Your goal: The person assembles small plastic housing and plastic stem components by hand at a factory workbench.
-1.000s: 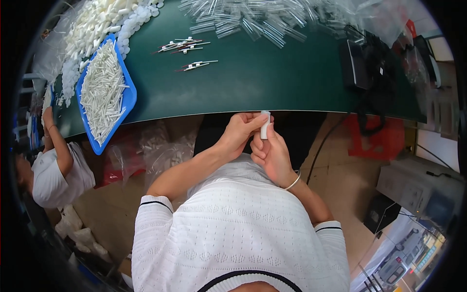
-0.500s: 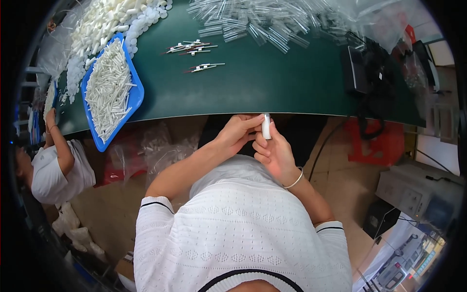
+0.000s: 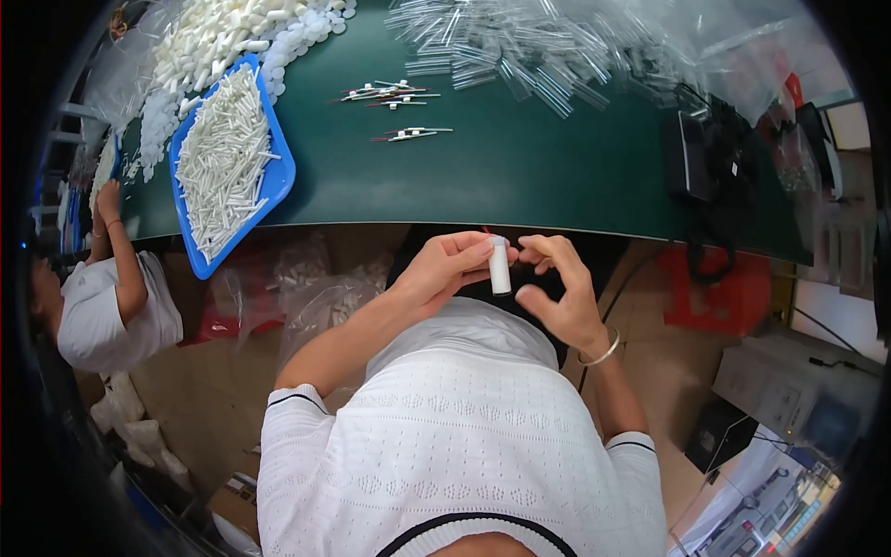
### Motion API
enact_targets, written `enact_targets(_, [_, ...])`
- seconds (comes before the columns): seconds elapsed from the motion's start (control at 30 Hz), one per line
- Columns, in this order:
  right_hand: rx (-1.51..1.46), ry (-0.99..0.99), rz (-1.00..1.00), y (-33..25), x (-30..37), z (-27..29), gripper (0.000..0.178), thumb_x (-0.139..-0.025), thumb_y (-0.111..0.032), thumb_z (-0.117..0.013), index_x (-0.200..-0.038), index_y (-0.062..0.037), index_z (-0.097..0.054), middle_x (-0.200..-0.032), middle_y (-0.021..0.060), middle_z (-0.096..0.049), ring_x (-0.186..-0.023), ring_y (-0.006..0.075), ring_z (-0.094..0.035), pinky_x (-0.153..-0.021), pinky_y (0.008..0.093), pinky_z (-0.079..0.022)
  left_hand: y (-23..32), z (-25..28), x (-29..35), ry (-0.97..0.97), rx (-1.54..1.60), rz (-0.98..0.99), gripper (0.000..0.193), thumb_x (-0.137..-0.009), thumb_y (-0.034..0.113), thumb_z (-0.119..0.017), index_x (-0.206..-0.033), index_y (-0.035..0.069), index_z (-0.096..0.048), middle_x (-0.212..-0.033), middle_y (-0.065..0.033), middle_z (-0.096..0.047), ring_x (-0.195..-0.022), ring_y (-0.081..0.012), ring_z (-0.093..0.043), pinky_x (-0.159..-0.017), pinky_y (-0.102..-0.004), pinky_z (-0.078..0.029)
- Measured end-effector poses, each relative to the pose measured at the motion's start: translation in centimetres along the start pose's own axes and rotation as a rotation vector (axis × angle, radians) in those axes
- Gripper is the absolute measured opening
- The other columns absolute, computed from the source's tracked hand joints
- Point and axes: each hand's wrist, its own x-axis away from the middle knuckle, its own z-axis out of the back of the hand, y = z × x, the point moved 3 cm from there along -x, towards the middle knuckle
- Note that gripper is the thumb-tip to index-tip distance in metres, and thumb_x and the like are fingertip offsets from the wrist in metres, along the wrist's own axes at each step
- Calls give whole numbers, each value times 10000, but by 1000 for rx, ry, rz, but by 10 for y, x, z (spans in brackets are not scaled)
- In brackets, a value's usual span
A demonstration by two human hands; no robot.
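Between the thumb and fingers of my left hand [image 3: 449, 266] is a small white cylinder [image 3: 500, 271] with a greyish upper end, hanging upright just off the table's near edge. A thin red tip shows above those fingers; what it belongs to I cannot tell. My right hand [image 3: 568, 299] is beside the cylinder, its thumb and fingers spread, holding nothing. On the green table [image 3: 353, 181] beyond my hands lie several thin wired parts [image 3: 394, 93] with white bodies and red ends, with a smaller group of the same kind [image 3: 413, 135] nearer me.
A blue tray [image 3: 286, 174] of short white sticks overhangs the edge at left. Behind it are cream plugs [image 3: 200, 42] and translucent discs [image 3: 278, 60]. Clear tubes [image 3: 506, 46] are heaped at the back. A black box [image 3: 689, 153] with cables stands right. Another person [image 3: 121, 292] works far left.
My right hand has come off the white cylinder and opened to the right. The left hand keeps hold of it, now slightly lower and nearer me. The view has shifted a little.
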Motion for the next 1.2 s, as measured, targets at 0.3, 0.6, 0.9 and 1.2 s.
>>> enact_targets(0.3, [253, -108, 314, -21, -31, -22, 678, -601, -67, -756, -1230, 13, -514, -1166, 163, -563, -1002, 314, -590, -833, 366, -518, 11, 15, 10, -24, 31, -38, 279, -941, 197, -621, -1121, -15, -637, -1028, -120, -676, -969, -188, -648, -947, -353, -505])
enact_targets(0.6, [141, -178, 241, -24, -51, -44, 689, -546, -86, -767, -1170, 8, -491, -1090, 167, -544, -943, 308, -557, -771, 372, -506, 21, 32, 22, 5, 75, 2, 271, -924, 180, -643, -1104, -24, -640, -1007, -133, -682, -928, -203, -677, -832, -343, -570])
enact_targets(0.9, [54, -355, 347, -43, -107, -83, 609, -622, -72, -795, -1174, -13, -544, -1120, 150, -541, -986, 322, -542, -833, 382, -477, 45, 84, 76, 312, -8, -134, 250, -923, 180, -625, -1105, 12, -589, -896, -86, -665, -800, -141, -665, -739, -293, -570])
enact_targets(1.2, [425, -167, 430, 9, -194, -70, 175, -787, 1, -664, -958, -25, -636, -920, 96, -574, -858, 286, -558, -713, 387, -481, -45, 253, 178, 829, -774, 117, 426, -808, 222, -742, -1116, -34, -597, -838, -117, -688, -732, -158, -661, -654, -300, -512])
